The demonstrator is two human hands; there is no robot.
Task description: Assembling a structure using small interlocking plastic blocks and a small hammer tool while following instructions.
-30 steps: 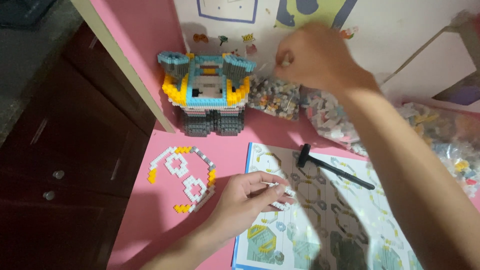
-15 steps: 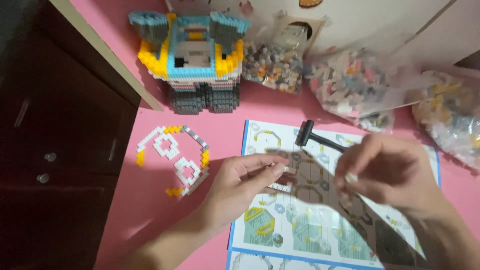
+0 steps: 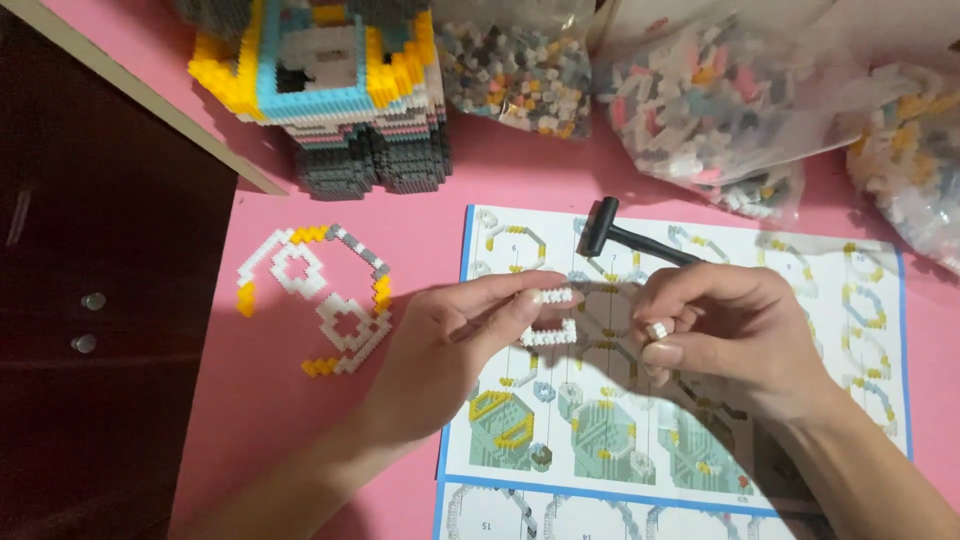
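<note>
The left hand (image 3: 440, 350) pinches a small white brick assembly (image 3: 548, 315) over the instruction sheet (image 3: 800, 300); the right hand (image 3: 720, 335) grips one tiny white brick (image 3: 658, 329) just right of it. Best to align studs squarely, then press gently, keeping the assembly steady.

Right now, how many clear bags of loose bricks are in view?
3, all along the top edge: one bag beside the built model, a middle bag, and a right-edge bag, cropped. More may lie out of frame.
</note>
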